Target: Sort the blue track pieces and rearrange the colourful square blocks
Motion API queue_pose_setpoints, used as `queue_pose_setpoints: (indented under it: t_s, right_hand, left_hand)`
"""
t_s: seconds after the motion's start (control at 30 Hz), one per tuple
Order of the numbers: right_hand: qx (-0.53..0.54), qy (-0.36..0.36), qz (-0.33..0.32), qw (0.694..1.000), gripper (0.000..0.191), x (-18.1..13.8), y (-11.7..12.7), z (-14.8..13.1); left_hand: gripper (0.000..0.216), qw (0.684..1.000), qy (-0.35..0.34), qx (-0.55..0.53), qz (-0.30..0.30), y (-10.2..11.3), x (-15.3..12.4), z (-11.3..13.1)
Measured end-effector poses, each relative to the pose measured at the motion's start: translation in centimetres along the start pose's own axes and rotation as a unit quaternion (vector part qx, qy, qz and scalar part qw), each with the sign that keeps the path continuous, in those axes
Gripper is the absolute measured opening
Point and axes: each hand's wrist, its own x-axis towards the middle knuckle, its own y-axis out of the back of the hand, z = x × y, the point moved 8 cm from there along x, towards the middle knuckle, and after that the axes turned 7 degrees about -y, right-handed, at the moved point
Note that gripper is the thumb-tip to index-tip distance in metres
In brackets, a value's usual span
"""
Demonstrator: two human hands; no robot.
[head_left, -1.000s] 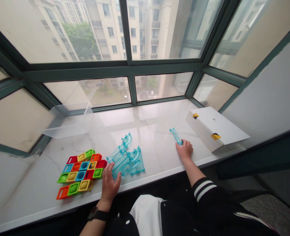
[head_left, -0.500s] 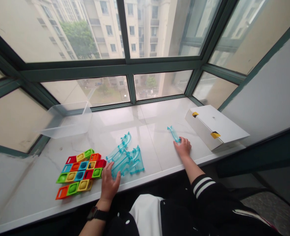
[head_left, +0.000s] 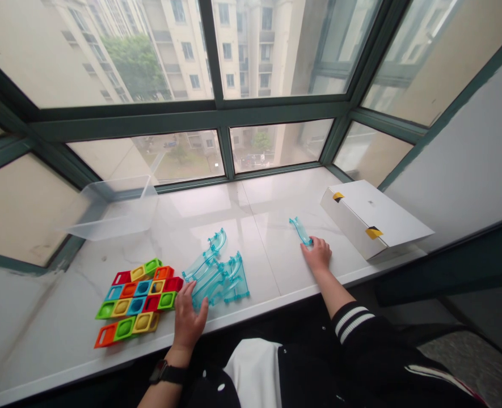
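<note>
My left hand (head_left: 188,318) lies flat on the white sill, fingers spread, touching the near edge of a pile of clear blue curved track pieces (head_left: 217,272). Just left of it sits a flat cluster of coloured square blocks (head_left: 138,299) in red, orange, yellow, green and blue. My right hand (head_left: 319,254) rests further right with its fingers curled over the near end of a single blue track piece (head_left: 299,229) lying on the sill.
A clear plastic bin (head_left: 114,207) stands at the back left by the window. A white cardboard box (head_left: 372,218) lies at the right end of the marble sill (head_left: 271,198). Window frames enclose the sill on three sides.
Both hands stay where they were; only the camera has shifted slightly, so everything sits a little higher in view.
</note>
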Motion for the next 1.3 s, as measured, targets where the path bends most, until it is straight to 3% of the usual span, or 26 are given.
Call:
queue_pose_setpoints:
  t_s: [0.6,1.0,1.13,1.2,1.3]
  right_hand:
    - [0.031,0.004,0.012,0.999,0.047,0.0,-0.1,0.4]
    - [0.241,0.007,0.105,0.965,0.057,-1.8,2.3,1.9]
    - [0.306,-0.008,0.043,0.951,0.050,-4.6,2.3,0.4]
    - [0.327,0.020,-0.039,0.944,0.040,-6.7,1.8,-2.2]
    - [0.339,0.147,-0.212,0.905,0.028,-11.0,1.1,-8.4]
  left_hand:
    - [0.055,1.000,0.001,-0.002,-0.002,0.0,0.0,0.0]
    - [0.050,1.000,0.002,-0.007,-0.009,-0.1,-0.1,0.3]
    - [0.050,1.000,0.007,-0.005,-0.017,-0.3,-0.2,0.1]
    - [0.050,1.000,0.006,-0.004,-0.021,-0.4,-0.3,0.1]
    - [0.050,1.000,0.001,-0.004,-0.024,-0.5,-0.2,0.3]
